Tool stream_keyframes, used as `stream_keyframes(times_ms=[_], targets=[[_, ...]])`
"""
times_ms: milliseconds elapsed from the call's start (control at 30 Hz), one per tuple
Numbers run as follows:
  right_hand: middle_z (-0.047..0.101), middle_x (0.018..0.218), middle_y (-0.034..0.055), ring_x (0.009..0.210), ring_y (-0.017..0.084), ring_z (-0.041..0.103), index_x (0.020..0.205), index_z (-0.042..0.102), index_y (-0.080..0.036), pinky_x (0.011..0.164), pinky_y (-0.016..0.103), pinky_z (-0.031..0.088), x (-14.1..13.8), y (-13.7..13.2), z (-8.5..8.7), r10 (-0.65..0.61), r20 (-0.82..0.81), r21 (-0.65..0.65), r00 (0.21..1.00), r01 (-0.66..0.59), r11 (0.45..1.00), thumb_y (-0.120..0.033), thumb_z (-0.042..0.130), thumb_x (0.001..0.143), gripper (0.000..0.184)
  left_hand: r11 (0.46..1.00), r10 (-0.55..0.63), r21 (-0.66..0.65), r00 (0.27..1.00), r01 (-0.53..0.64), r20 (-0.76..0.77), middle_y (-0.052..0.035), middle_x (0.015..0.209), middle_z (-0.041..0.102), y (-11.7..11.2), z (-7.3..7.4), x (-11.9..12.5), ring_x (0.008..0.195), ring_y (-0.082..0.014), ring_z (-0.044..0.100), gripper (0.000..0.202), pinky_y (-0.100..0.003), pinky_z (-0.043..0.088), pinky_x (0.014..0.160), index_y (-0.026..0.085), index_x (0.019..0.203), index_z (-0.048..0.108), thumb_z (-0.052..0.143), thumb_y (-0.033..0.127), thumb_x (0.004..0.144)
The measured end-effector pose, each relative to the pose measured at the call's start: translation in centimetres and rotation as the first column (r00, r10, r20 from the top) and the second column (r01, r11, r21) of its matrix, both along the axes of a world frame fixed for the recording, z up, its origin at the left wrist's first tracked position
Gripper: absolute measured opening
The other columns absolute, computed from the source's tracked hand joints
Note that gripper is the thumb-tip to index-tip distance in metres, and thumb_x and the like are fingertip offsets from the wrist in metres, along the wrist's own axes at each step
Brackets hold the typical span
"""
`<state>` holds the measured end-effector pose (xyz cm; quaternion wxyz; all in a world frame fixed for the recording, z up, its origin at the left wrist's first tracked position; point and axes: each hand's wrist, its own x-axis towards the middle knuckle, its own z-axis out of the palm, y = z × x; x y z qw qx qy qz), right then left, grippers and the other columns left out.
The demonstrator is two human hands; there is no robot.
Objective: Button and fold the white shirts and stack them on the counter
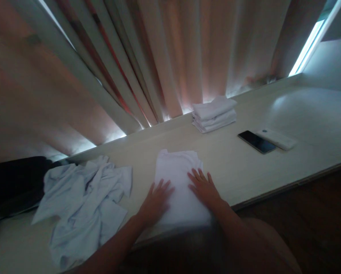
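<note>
Hands touch white cloth; a pale slab bears a blurred mark.

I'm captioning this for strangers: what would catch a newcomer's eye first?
The left hand and right hand, spread over a white cloth at the near edge of the table, come first. Next is the crumpled cloth heap at the left, then the curtain along the far side.

I take this for a room in a home: long curtains in pinkish and grey folds fill the top of the frame, a window glows at upper right, and a broad pale ledge crosses the middle. Rumpled clothes at lower left, folded cloth before me and a phone right of centre look domestic too.
</note>
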<state>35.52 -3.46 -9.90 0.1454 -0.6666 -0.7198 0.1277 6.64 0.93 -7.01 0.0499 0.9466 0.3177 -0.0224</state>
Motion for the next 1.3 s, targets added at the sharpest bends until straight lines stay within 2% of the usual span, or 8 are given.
stream_keyframes(times_ms=[167,300,467,633,833,967,1100,1300], targets=[[0.025,0.163,0.0062,0.151,0.032,0.017,0.153,0.035,-0.028,0.117,0.066,0.013,0.1,-0.3,1.5,-0.024,0.012,0.003,1.000,0.024,1.000,-0.041,0.035,0.101,0.053,0.994,0.057,-0.096,0.998,-0.059,-0.020,-0.0027,0.166,0.016,-1.7,-2.1,-1.9,0.153,-0.0322,0.008,0.061,-0.060,0.010,0.120,0.035,0.157,0.019,0.038,0.046,0.100],[0.027,0.162,0.0046,0.151,0.027,0.019,0.149,0.041,-0.028,0.118,0.062,0.019,1.1,-1.7,3.2,-0.050,0.006,0.049,0.999,0.049,0.998,-0.012,0.030,0.096,0.057,0.994,0.089,-0.072,0.996,-0.087,0.024,-0.0038,0.163,0.025,0.5,-1.2,-4.4,0.153,-0.0264,0.012,0.056,-0.053,0.014,0.122,0.029,0.155,0.030,0.032,0.022,0.099],[0.027,0.162,0.0042,0.150,0.028,0.022,0.151,0.037,-0.035,0.118,0.064,0.016,3.3,-4.8,3.9,0.276,0.118,0.021,0.954,-0.280,0.960,-0.001,0.042,0.082,0.077,0.992,0.061,-0.115,0.998,-0.061,-0.003,-0.0018,0.162,0.028,2.2,0.6,-5.9,0.152,-0.0259,0.017,0.064,-0.053,0.019,0.121,0.031,0.153,0.034,0.038,0.012,0.092],[0.023,0.162,0.0111,0.146,0.038,0.028,0.157,0.021,-0.033,0.111,0.075,0.016,4.0,-8.0,3.7,0.406,0.136,-0.078,0.904,-0.398,0.914,-0.011,0.055,0.076,0.090,0.976,0.003,-0.218,1.000,0.002,0.023,-0.0009,0.162,0.029,0.2,0.5,-6.3,0.149,-0.0291,0.026,0.071,-0.056,0.023,0.118,0.036,0.156,0.024,0.046,0.022,0.089],[0.030,0.160,0.0110,0.142,0.041,0.035,0.156,0.020,-0.039,0.110,0.077,0.019,1.8,-10.9,3.2,0.395,0.278,0.062,0.876,-0.427,0.902,-0.005,0.051,0.080,0.088,0.978,-0.058,-0.201,0.998,0.056,-0.005,-0.0012,0.161,0.031,-2.4,0.8,-8.6,0.148,-0.0371,0.025,0.079,-0.055,0.020,0.119,0.041,0.153,0.030,0.062,0.056,0.082],[0.023,0.162,0.0056,0.147,0.036,0.027,0.155,0.020,-0.042,0.114,0.071,0.022,1.3,-10.0,2.2,0.352,0.336,0.167,0.873,-0.423,0.890,0.003,0.045,0.080,0.091,0.973,-0.091,-0.216,0.995,0.081,-0.036,-0.0067,0.164,0.023,-2.4,1.9,-7.0,0.150,-0.0407,0.016,0.096,-0.058,0.015,0.119,0.037,0.155,0.027,0.065,0.070,0.074],[0.027,0.162,0.0055,0.147,0.033,0.029,0.155,0.023,-0.040,0.116,0.065,0.026,1.9,-8.0,1.8,0.430,0.296,0.164,0.853,-0.489,0.857,0.001,0.048,0.082,0.087,0.961,-0.144,-0.247,0.988,0.127,-0.053,-0.0101,0.165,0.019,-2.8,2.3,-5.2,0.150,-0.0402,0.015,0.106,-0.060,0.011,0.120,0.034,0.157,0.022,0.070,0.069,0.069],[0.045,0.153,0.0052,0.143,0.027,0.039,0.149,0.040,-0.034,0.121,0.057,0.016,2.4,-7.4,2.4,0.539,0.078,0.078,0.839,-0.544,0.836,-0.013,0.052,0.089,0.064,0.966,-0.042,-0.254,0.998,0.052,0.045,-0.0044,0.160,0.033,-4.5,0.5,-6.8,0.148,-0.0301,0.029,0.076,-0.057,0.009,0.122,0.036,0.155,0.028,0.058,0.048,0.086]])
